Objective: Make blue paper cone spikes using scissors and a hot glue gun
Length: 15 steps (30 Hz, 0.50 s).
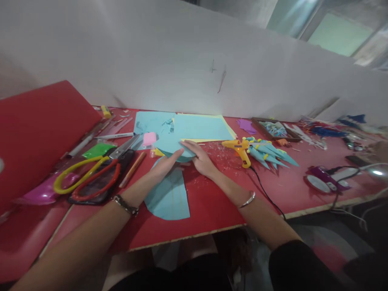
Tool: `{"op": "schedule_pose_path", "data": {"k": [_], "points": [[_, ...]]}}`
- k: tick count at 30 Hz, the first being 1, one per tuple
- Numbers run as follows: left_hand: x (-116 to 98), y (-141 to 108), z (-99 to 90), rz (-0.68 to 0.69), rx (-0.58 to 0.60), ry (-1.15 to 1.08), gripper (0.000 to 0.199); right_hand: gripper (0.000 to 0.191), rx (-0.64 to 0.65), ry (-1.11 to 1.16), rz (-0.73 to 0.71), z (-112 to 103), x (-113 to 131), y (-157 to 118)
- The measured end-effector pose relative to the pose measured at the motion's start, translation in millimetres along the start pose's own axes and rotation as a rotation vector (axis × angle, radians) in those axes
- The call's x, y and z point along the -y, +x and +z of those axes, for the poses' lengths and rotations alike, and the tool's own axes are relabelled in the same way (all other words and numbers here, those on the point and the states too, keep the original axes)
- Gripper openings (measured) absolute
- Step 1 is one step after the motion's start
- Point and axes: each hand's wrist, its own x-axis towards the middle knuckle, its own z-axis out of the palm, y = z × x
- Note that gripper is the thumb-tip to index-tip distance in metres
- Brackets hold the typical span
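Observation:
A light blue paper piece (171,143), rounded at its edge and bent or layered, is between my two hands over the red table. My left hand (165,166) grips its near left side, thumb on top and other fingers mostly hidden beneath. On the right side, my right hand (202,161) closes round the paper with its fingers over the top. Below the hands lies another blue paper cutout (169,194) with a curved edge and faint lines. Flat blue sheets (203,126) lie behind the hands, one over a yellow sheet.
Large scissors (97,173) with yellow and red handles lie left, near a brown stick (132,169) and pink block (149,139). To the right are a yellow glue gun (241,150), folded blue paper cones (268,153), a tray (274,130) and a purple device (327,180). Cords hang over the edge.

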Motion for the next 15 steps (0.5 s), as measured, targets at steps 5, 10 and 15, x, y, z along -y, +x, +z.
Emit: {"op": "schedule_pose_path", "data": {"k": [5, 10, 15], "points": [[0.1, -1.0, -5.1, -0.021, -0.021, 0.008, 0.031, 0.057, 0.047, 0.061, 0.036, -4.8, 6.4, -4.6], [2.8, -2.1, -8.3, -0.005, -0.038, 0.025, 0.025, 0.064, 0.112, 0.493, 0.2, -6.3, 10.3, -4.4], [4.9, -2.6, -10.2, -0.01, -0.031, 0.077, 0.018, 0.067, -0.022, 0.691, 0.436, -3.8, 6.7, -0.9]]}}
